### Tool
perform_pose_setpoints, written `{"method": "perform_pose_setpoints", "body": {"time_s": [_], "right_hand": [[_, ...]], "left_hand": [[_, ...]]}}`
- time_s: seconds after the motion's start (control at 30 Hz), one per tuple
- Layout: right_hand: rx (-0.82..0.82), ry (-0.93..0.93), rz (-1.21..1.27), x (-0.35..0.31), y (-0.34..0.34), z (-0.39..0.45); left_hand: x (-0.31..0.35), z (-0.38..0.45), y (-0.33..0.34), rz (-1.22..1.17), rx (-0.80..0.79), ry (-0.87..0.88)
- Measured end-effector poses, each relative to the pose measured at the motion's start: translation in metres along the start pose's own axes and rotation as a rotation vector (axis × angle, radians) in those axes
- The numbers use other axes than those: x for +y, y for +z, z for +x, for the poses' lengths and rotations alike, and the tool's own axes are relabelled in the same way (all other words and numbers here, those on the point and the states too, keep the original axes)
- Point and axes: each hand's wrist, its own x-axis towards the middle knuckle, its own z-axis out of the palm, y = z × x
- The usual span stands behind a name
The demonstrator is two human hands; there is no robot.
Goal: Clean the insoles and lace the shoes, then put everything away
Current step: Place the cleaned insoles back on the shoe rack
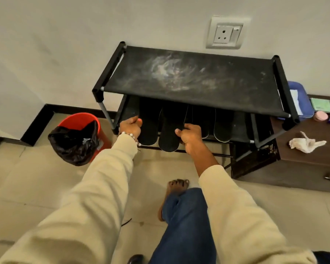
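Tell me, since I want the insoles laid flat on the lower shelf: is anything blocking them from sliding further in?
Nothing visible does. Four insoles lie side by side on the lower shelf, heels toward the person. The left hand and right hand grip insole edges. The top shelf hides the back, so that part cannot be judged.

Tiled corner by a pale wall

A plain off-white wall (65, 44) fills the upper frame, with a socket plate (227, 33) set at upper centre and a dark skirting board (36, 122) seen at left. Beige floor tiles (46, 187) cover the lower frame. A dark wooden cabinet (303, 164) is placed at right.
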Motion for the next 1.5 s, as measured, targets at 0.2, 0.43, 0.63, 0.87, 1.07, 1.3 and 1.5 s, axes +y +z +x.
{"method": "perform_pose_setpoints", "body": {"time_s": [0.2,0.43,0.63,0.87,1.07,1.3,1.5], "right_hand": [[0.079,-0.071,-0.137,-0.022,0.006,0.063],[0.118,-0.082,-0.271,-0.026,0.011,0.097],[0.120,-0.136,-0.386,-0.021,0.009,0.100],[0.123,-0.252,-0.580,-0.024,0.002,0.078],[0.044,-0.298,-0.367,-0.013,-0.032,0.034],[0.163,-0.248,-0.159,0.018,-0.137,-0.013],[0.496,-0.199,-0.126,0.037,-0.249,-0.007]], "left_hand": [[0.012,0.053,0.042,0.075,0.030,0.040],[-0.001,0.085,0.058,0.144,0.064,0.002],[-0.009,0.084,0.058,0.282,0.108,0.035],[0.011,0.051,0.056,0.424,0.176,0.126],[0.018,-0.011,0.069,0.416,0.125,0.250],[0.012,-0.105,0.129,0.309,-0.318,0.437],[0.004,-0.169,0.211,0.312,-0.593,0.441]]}}
